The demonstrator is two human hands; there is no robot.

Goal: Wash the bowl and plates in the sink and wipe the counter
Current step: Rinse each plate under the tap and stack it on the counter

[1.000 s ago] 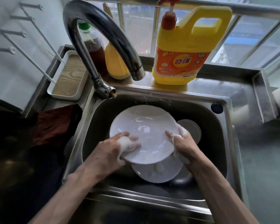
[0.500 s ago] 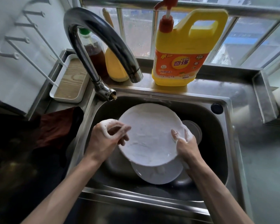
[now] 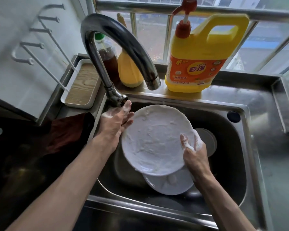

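A soapy white plate (image 3: pixel 154 139) is tilted over the steel sink (image 3: pixel 223 114). My right hand (image 3: pixel 193 152) grips its right rim, thumb on the face, fingers behind. My foamy left hand (image 3: pixel 115 121) is off the plate, stretched toward the base of the faucet (image 3: pixel 117 97), fingertips touching it, fingers straight. A second white plate (image 3: pixel 172 185) lies below in the sink. The round white shape (image 3: pixel 207 142) behind my right hand may be the bowl.
A yellow detergent jug (image 3: pixel 198 55) with a red pump stands on the back ledge, beside a yellow bottle (image 3: pixel 129 72) and a brown one (image 3: pixel 108 59). A white tray (image 3: pixel 81 85) sits left of the faucet. A dark red cloth (image 3: pixel 63 132) lies on the left counter.
My left hand has left the plate's face and moved up and left to the faucet base. The plate is now covered in foam and tilted more upright.
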